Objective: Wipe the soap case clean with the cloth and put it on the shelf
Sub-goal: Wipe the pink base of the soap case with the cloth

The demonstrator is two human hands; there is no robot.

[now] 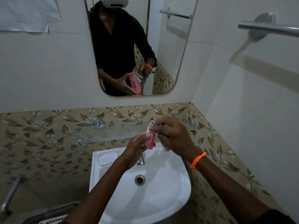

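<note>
Presently, left hand [135,150] grasping pink plastic soap case [151,139], right hand [172,135] clutching crumpled cloth [165,147]

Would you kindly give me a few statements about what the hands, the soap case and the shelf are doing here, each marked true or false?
1. The left hand holds the pink soap case above the sink. True.
2. The soap case already rests on the glass shelf. False: it is still held in the hands, in front of the shelf.
3. The right hand presses the cloth against the soap case. True.
4. An orange band is on the left wrist. False: it is on the right wrist.
5. Water is running from the tap. False: no stream shows, and the basin looks dry.
</note>
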